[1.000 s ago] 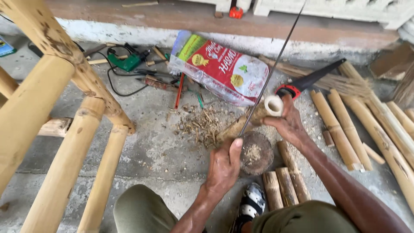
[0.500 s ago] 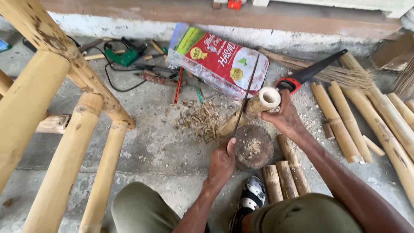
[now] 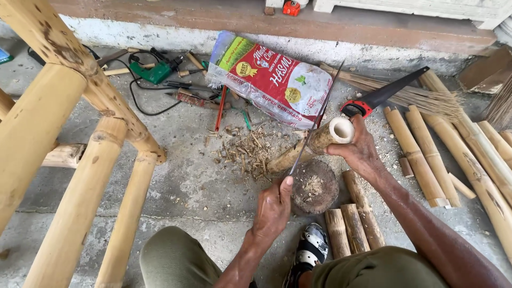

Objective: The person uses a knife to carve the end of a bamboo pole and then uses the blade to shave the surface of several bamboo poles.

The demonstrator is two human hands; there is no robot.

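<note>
Since the earlier frame, the blade has been raised so that its tip stands higher against the printed sack (image 3: pixel 272 80).

Head view: the left hand (image 3: pixel 273 209) is closed around the handle of the long knife (image 3: pixel 314 125). The right hand (image 3: pixel 360 152) is wrapped around the bamboo piece (image 3: pixel 314 145), which is held tilted over the round wooden block (image 3: pixel 316 186) on the concrete floor (image 3: pixel 186 181). The blade lies against the bamboo.

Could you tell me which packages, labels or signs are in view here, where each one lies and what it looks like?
Printed sack: lies flat on the concrete floor by the wall step, beyond the bamboo piece; rectangular, crumpled, mostly red with white, green and yellow patches.
No signs or screens show.
</note>
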